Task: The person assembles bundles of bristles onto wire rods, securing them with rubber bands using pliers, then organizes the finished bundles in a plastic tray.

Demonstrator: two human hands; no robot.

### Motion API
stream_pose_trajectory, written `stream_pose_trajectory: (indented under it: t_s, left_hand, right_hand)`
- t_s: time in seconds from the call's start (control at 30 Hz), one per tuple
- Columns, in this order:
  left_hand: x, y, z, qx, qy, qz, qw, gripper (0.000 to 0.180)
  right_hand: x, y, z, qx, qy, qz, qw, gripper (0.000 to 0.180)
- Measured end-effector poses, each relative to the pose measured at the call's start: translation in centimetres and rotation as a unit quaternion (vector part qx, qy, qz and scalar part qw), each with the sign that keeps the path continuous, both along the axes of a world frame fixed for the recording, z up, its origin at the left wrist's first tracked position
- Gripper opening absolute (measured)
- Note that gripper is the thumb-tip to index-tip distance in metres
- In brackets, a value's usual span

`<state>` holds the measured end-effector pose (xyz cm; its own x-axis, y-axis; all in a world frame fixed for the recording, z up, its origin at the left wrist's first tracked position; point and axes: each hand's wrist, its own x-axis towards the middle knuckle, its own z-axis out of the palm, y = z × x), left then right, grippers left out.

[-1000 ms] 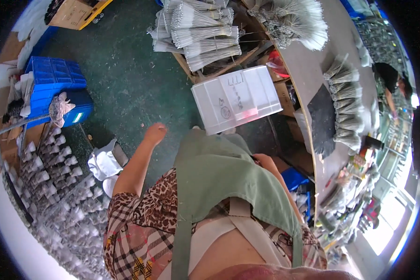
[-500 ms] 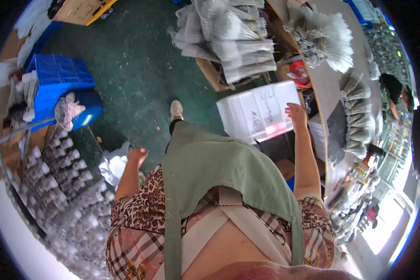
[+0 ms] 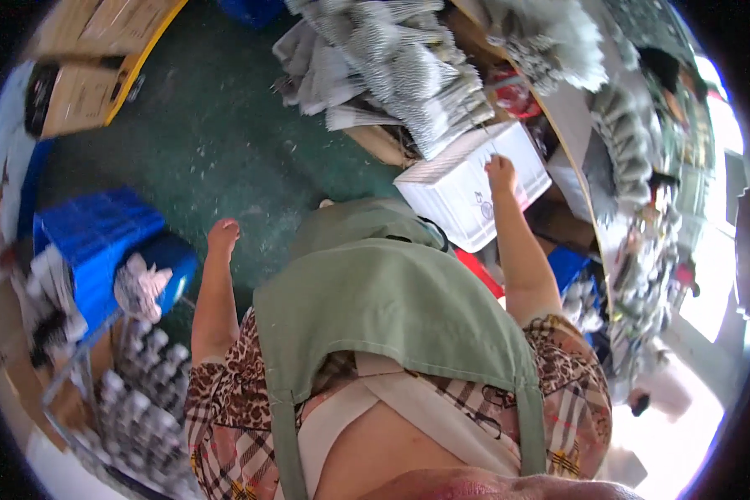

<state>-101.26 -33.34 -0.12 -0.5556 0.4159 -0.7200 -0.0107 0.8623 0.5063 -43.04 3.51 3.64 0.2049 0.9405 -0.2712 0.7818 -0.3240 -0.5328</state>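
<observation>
My right hand (image 3: pixel 500 172) reaches forward and rests its fingers on the top of a white plastic crate (image 3: pixel 467 185) on the floor at the upper right. I cannot make out anything held in it. My left hand (image 3: pixel 223 237) hangs out to the left over the green floor (image 3: pixel 217 142), loosely curled and empty. A green apron (image 3: pixel 392 308) over a patterned top fills the middle of the view and hides my legs.
Bundles of grey-white bristly items (image 3: pixel 400 62) are piled behind the crate and along a bench (image 3: pixel 583 117) on the right. A blue bin (image 3: pixel 100 242) stands at the left, a wire rack of grey cones (image 3: pixel 133 392) below it, cardboard boxes (image 3: pixel 92 58) at the upper left.
I have stepped toward the white crate. My right hand has moved from its near edge onto its top, and my left arm has swung outward.
</observation>
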Motion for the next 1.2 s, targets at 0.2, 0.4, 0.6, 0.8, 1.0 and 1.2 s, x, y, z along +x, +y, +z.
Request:
stream_pose_trajectory:
  t_s: [0.2, 0.4, 0.6, 0.8, 1.0, 1.2]
  left_hand:
    - [-5.0, 18.1, 6.2, 0.103, -0.011, -0.025, 0.994, 0.025]
    - [-7.6, 38.2, 12.9, 0.248, 0.048, -0.117, 0.96, 0.026]
    - [-7.3, 54.0, 18.2, 0.29, 0.145, -0.236, 0.916, 0.026]
    - [-5.9, 74.8, 15.3, 0.317, 0.3, -0.429, 0.791, 0.039]
    - [-3.5, 89.7, 5.7, 0.191, 0.408, -0.575, 0.683, 0.055]
    - [-2.9, 94.0, 1.2, -0.031, 0.334, -0.71, 0.619, 0.079]
  right_hand:
    - [-5.6, 6.2, 2.8, 0.09, -0.088, 0.049, 0.991, 0.038]
    - [-5.2, 12.6, -4.0, -0.139, 0.022, 0.172, 0.975, 0.052]
    - [-10.2, 14.1, -1.2, -0.298, 0.196, -0.036, 0.933, 0.065]
    - [-10.1, 12.4, -2.9, -0.286, 0.144, -0.08, 0.944, 0.078]
    - [-11.0, 10.4, -3.0, -0.223, 0.055, -0.114, 0.967, 0.075]
    - [-12.0, 11.1, -1.0, -0.198, 0.072, -0.135, 0.968, 0.061]
